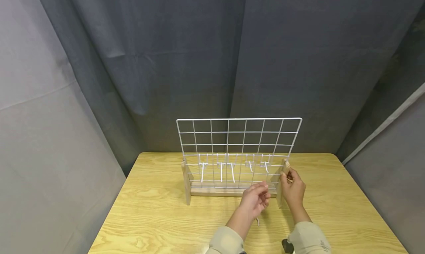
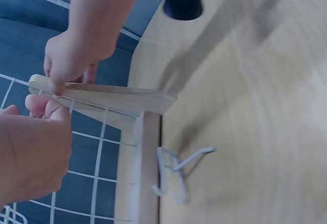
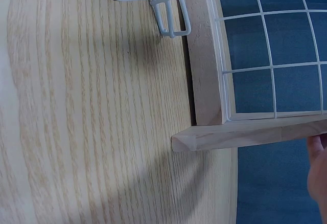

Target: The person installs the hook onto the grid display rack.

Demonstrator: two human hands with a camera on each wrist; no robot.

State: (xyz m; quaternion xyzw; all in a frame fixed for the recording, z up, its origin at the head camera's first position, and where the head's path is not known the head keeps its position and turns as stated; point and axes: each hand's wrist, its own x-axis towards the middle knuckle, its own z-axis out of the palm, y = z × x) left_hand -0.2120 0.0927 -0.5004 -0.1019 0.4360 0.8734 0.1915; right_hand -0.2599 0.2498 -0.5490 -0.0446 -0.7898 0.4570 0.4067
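Observation:
A white wire grid panel [image 1: 239, 132] stands upright in a wooden stand [image 1: 216, 191]. Several white wire hooks [image 1: 220, 169] hang in a row on its lower part. My right hand [image 1: 293, 187] pinches the stand's right wooden upright [image 3: 245, 137] near its top, thumb on one side and fingers on the other. In front of the grid's lower right is my left hand [image 1: 255, 200], its fingers loosely bent and nothing visible in them. One loose white hook [image 2: 179, 168] lies on the table before the stand's base, mostly hidden behind my left hand in the head view.
The stand rests on a yellow wood-grain table [image 1: 149, 217]. Dark grey curtains [image 1: 186, 62] hang behind it, and lighter fabric [image 1: 40, 136] closes the left side. A black band [image 1: 287, 246] shows at my right sleeve.

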